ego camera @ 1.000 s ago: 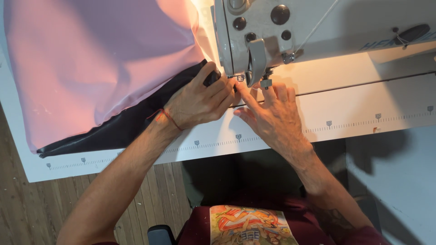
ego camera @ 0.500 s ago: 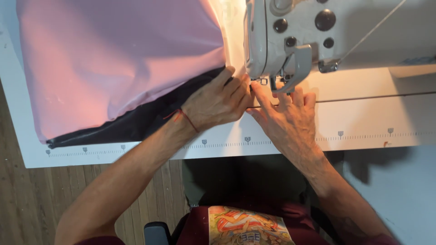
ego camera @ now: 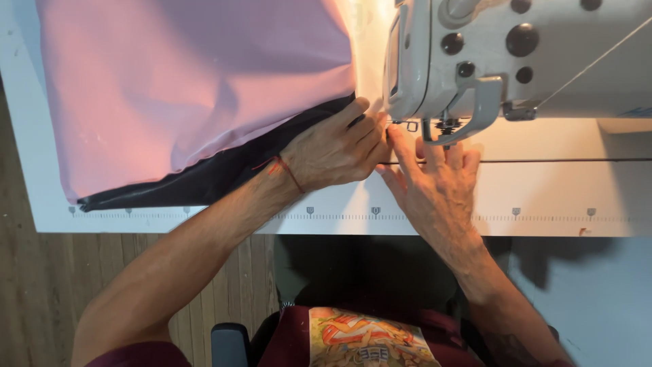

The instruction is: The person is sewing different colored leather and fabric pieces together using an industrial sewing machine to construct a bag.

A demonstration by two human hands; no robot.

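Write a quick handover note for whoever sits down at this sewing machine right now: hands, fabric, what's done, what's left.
Left hand: flat on the dark fabric strip, fingertips at its front end beside the needle area.
Right hand: flat on the white table, fingers spread under the grey sewing machine head.
Pink fabric sheet: spread left of the machine, the dark strip running along its lower edge.
Done: the fabric's front end is brought up to the presser foot.
Left: no stitching visible; whether the foot is down cannot be told.

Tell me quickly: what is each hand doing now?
Left hand: open, pressing the dark fabric flat.
Right hand: open, fingers spread on the sewing table.
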